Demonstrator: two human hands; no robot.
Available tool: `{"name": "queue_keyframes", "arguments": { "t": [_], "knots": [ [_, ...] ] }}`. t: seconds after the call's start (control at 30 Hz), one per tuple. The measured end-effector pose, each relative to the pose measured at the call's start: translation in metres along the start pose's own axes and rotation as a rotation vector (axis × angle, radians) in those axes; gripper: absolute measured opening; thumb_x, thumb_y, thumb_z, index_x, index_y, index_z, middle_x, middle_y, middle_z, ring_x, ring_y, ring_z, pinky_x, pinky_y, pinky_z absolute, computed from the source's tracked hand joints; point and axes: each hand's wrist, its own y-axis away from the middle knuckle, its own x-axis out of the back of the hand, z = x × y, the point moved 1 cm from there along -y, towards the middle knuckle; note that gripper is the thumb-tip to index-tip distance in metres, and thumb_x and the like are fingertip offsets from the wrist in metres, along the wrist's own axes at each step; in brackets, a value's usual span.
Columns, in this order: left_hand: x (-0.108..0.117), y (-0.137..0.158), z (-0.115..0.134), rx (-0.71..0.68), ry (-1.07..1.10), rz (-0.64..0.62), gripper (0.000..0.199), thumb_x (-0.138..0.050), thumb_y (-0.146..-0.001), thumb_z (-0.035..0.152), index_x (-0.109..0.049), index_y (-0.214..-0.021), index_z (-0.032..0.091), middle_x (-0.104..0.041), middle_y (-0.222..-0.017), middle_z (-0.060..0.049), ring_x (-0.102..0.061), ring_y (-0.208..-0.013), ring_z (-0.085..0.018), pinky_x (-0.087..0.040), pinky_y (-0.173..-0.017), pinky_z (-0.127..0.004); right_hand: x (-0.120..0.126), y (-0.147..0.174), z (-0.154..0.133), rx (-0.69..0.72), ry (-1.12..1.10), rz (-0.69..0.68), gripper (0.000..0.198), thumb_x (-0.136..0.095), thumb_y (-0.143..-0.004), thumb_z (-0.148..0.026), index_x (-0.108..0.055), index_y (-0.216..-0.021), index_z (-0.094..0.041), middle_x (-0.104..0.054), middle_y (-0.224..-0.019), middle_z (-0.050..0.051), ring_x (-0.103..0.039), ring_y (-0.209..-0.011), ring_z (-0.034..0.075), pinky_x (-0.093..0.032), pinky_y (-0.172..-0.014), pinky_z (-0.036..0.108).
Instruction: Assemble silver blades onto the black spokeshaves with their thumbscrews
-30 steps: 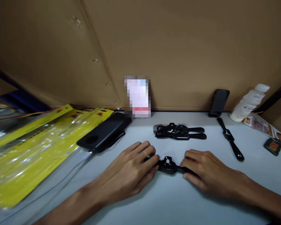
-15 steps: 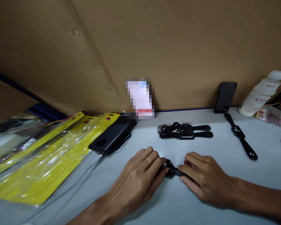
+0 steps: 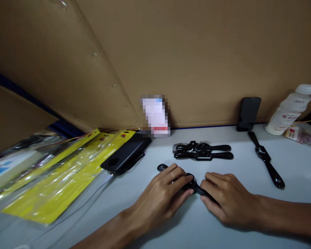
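Observation:
A black spokeshave point(image 3: 195, 187) lies slanted low over the grey table between my two hands. My left hand point(image 3: 166, 192) is closed round its middle, thumb and fingertips at the blade area; one handle end pokes out behind the knuckles. Wrapped round the other handle is my right hand point(image 3: 228, 197), covering most of that end. Beyond them, two more black spokeshaves lie side by side, a rear one point(image 3: 221, 148) and a front one point(image 3: 223, 156). Off to the right, a further spokeshave point(image 3: 272, 171) rests at an angle.
Yellow-backed clear packages point(image 3: 52, 204) spread across the left, beside a black power bank point(image 3: 124, 154) with a cable. A pixelated lit screen point(image 3: 155, 116), a dark phone point(image 3: 249, 114) and a bottle point(image 3: 283, 114) stand near the cardboard wall point(image 3: 197, 62).
The spokeshave has tilted, its right end nearer me, and its left handle end now shows past my left hand. My left hand has shifted slightly right. The view has tipped a little.

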Motion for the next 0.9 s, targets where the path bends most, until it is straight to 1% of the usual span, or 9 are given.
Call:
{"name": "queue_keyframes", "arguments": {
  "t": [0.1,0.2,0.3,0.4,0.5,0.57,0.63,0.77,0.9],
  "knots": [
    [-0.005,-0.007,0.005,0.049,-0.012,-0.006,0.017,-0.049,-0.101,0.016,-0.065,-0.105,0.016,-0.064,-0.090,-0.006,-0.058,-0.081,-0.020,-0.055,-0.072,-0.034,0.002,0.003,0.004,0.019,0.008,0.037,0.013,-0.052,-0.097,-0.027,-0.060,-0.094,-0.018,-0.062,-0.089,0.005,-0.056,-0.077,0.020,-0.042,-0.064,0.035],
    [-0.009,-0.010,0.008,0.058,0.007,0.034,0.017,-0.049,-0.101,0.013,-0.065,-0.105,0.016,-0.064,-0.089,-0.006,-0.058,-0.081,-0.019,-0.054,-0.071,-0.032,0.009,0.003,0.013,0.043,0.030,0.156,0.019,-0.053,-0.099,-0.031,-0.062,-0.090,-0.017,-0.062,-0.089,0.007,-0.056,-0.083,0.022,-0.046,-0.070,0.037],
    [-0.011,-0.010,0.008,0.055,0.032,0.083,0.018,-0.048,-0.101,0.012,-0.064,-0.108,0.016,-0.063,-0.090,-0.005,-0.057,-0.081,-0.018,-0.053,-0.070,-0.031,0.023,-0.007,0.033,-0.005,0.093,0.249,0.020,-0.052,-0.099,-0.027,-0.065,-0.108,-0.015,-0.064,-0.109,0.013,-0.056,-0.101,0.027,-0.049,-0.086,0.045],
    [-0.011,-0.009,0.008,0.046,0.038,0.066,0.017,-0.047,-0.102,0.013,-0.063,-0.108,0.017,-0.063,-0.090,-0.005,-0.057,-0.081,-0.018,-0.053,-0.071,-0.032,0.033,-0.029,0.058,-0.025,0.166,0.179,0.055,-0.064,-0.094,-0.035,-0.050,-0.142,-0.011,-0.051,-0.141,0.021,-0.045,-0.132,0.034,-0.041,-0.107,0.052],
    [-0.012,-0.008,0.007,0.054,0.041,0.048,0.018,-0.046,-0.102,0.015,-0.064,-0.106,0.017,-0.064,-0.090,-0.006,-0.058,-0.082,-0.019,-0.054,-0.071,-0.033,0.032,-0.055,0.076,0.018,0.141,-0.053,0.075,-0.064,-0.093,-0.051,-0.037,-0.154,-0.018,-0.032,-0.160,0.019,-0.025,-0.148,0.037,-0.032,-0.115,0.055],
    [-0.012,-0.008,0.007,0.060,0.041,0.048,0.018,-0.046,-0.102,0.016,-0.064,-0.105,0.017,-0.064,-0.090,-0.007,-0.058,-0.082,-0.020,-0.055,-0.072,-0.034,0.026,-0.071,0.080,0.035,0.091,-0.160,0.074,-0.056,-0.096,-0.057,-0.031,-0.158,-0.024,-0.026,-0.164,0.015,-0.021,-0.151,0.035,-0.031,-0.117,0.055],
    [-0.013,-0.007,0.007,0.060,0.047,0.041,0.019,-0.047,-0.102,0.016,-0.065,-0.105,0.017,-0.065,-0.089,-0.007,-0.058,-0.082,-0.020,-0.055,-0.073,-0.034,0.019,-0.084,0.078,0.035,0.054,-0.195,0.069,-0.049,-0.099,-0.058,-0.030,-0.158,-0.026,-0.026,-0.164,0.013,-0.022,-0.151,0.034,-0.030,-0.118,0.055],
    [-0.013,-0.007,0.009,0.048,0.063,0.026,0.019,-0.048,-0.100,0.017,-0.067,-0.101,0.016,-0.064,-0.088,-0.007,-0.058,-0.084,-0.021,-0.056,-0.077,-0.036,0.003,-0.107,0.064,0.110,0.048,-0.148,0.064,-0.043,-0.103,-0.054,-0.031,-0.158,-0.024,-0.031,-0.163,0.014,-0.027,-0.150,0.031,-0.030,-0.119,0.052],
    [-0.012,-0.008,0.010,0.041,0.035,0.030,0.019,-0.048,-0.100,0.017,-0.067,-0.098,0.015,-0.063,-0.087,-0.007,-0.058,-0.084,-0.022,-0.056,-0.076,-0.036,-0.016,-0.132,0.045,0.185,0.051,-0.116,0.063,-0.049,-0.103,-0.046,-0.033,-0.156,-0.016,-0.033,-0.160,0.020,-0.027,-0.149,0.032,-0.034,-0.117,0.048]
  ]
}}
